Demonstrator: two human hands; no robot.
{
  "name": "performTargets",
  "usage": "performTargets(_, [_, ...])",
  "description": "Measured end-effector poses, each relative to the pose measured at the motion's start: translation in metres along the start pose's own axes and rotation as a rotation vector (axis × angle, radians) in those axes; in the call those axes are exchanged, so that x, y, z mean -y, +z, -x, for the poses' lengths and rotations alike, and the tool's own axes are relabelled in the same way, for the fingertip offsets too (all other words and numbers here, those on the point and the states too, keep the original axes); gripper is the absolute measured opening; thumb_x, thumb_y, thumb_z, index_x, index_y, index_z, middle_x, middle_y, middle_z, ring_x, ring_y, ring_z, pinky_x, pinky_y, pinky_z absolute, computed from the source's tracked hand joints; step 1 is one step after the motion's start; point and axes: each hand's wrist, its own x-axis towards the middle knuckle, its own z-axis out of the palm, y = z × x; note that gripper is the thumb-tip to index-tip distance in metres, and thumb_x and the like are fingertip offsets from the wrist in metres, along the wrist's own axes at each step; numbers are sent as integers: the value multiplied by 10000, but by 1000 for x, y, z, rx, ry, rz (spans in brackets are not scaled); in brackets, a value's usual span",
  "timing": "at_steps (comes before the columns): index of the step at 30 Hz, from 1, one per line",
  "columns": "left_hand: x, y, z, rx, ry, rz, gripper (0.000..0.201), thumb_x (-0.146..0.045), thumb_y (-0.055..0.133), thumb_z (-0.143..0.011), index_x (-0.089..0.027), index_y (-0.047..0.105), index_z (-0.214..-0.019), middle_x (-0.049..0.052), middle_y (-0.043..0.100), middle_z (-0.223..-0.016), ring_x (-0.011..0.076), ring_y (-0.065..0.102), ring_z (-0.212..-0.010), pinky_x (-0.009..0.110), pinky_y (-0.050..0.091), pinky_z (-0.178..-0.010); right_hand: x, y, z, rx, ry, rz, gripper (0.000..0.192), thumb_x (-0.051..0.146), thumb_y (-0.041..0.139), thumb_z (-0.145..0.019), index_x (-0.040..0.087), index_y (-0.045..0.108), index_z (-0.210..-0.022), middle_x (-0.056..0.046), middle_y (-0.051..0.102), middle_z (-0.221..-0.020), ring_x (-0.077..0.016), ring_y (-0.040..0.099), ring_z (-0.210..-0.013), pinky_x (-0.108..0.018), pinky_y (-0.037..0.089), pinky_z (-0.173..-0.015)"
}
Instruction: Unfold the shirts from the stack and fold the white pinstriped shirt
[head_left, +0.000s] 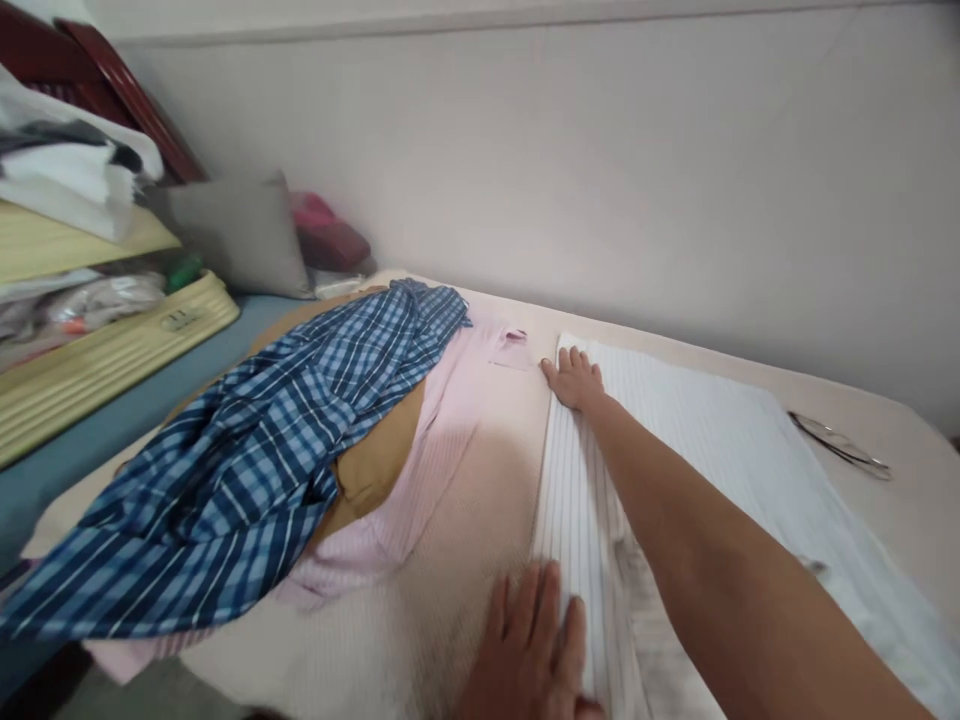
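A white cloth with thin stripes (697, 420) lies spread on the beige surface, its left part showing a folded-over striped band. Reaching across from the lower right, my right hand (576, 380) rests flat on the cloth's far left corner, fingers spread, thumb to the left. Closer to me, my left hand (529, 645) lies palm down along the same left edge, fingers stretched out; the bottom of the picture cuts it off. Neither hand grips anything visible. My right forearm hides part of the cloth's middle.
To the left lie a blue plaid shirt (300, 420), a mustard-brown cloth (382, 455) and a pink garment (442, 410), overlapping. Eyeglasses (840, 443) rest at the right. Behind runs a pale wall (600, 180). A grey cushion (232, 235) and a yellow ridged case (120, 350) stand far left.
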Motion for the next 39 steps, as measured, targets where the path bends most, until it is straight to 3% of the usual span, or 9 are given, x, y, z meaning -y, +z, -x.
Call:
performTargets(2, [3,-24,-3,211,-25,89,730,-592,548,-920,-143,442,-1485,196,351,-1611,382,306,-1495,579,375,-1141,9,-5,38,34,-15,1,799,625,152,-1024,90,169,-1617,-174,82,-1687,-308,65,-1549,-513,99,-1238])
performTargets(5, [7,-49,-15,361,-66,204,617,-448,530,-969,-139,420,-1492,197,304,-1632,379,270,-1509,617,316,-1171,21,-21,113,151,-129,-66,728,558,221,-1042,92,224,-1601,-191,148,-1674,-317,89,-1547,-518,122,-1235])
performTargets(8, [22,-71,-37,462,-59,374,394,-218,466,-970,-133,554,-1345,184,493,-1505,326,428,-1423,542,378,-1147,22,-47,211,247,-297,-149,617,517,297,-1048,150,363,-1540,-151,345,-1612,-260,252,-1511,-417,222,-1226])
performTargets(11, [47,-90,-63,512,-244,525,330,-100,394,-952,-136,631,-1179,136,692,-1185,216,658,-1102,350,520,-955,15,-74,325,151,-409,-245,504,468,381,-1046,187,434,-1462,-135,491,-1490,-254,433,-1391,-411,341,-1164])
performTargets(14, [68,-99,-77,462,-359,537,319,-125,390,-963,-143,665,-1123,113,729,-1068,220,681,-1007,347,514,-906,12,-87,420,240,-475,-312,358,236,465,-995,226,478,-1352,-93,584,-1306,-222,583,-1135,-366,485,-967])
performTargets(16, [72,-100,-78,464,-376,548,299,-131,416,-954,-163,690,-1070,82,747,-995,213,690,-942,337,507,-873,14,-82,458,281,-503,-229,328,88,501,-883,201,535,-1189,-90,589,-1161,-225,573,-1006,-348,493,-844])
performTargets(22, [54,-92,-69,514,-280,589,247,-126,483,-921,-176,711,-1001,61,751,-1013,197,686,-960,311,496,-877,23,-52,472,242,-693,114,285,-27,525,-732,190,536,-917,-79,528,-968,-233,458,-851,-359,391,-719])
performTargets(32, [40,-86,-62,536,-150,294,126,-200,517,-944,-190,635,-987,79,660,-1065,233,627,-1016,358,509,-877,11,-51,468,247,-657,29,269,-24,531,-756,201,538,-904,-54,527,-960,-217,443,-856,-357,335,-725])
performTargets(39, [29,-64,-47,412,28,158,464,-310,470,-1003,-81,461,-1407,221,410,-1553,328,358,-1444,517,334,-1150,12,-53,467,271,-651,19,261,0,531,-746,201,542,-911,-56,544,-993,-217,468,-885,-354,358,-745])
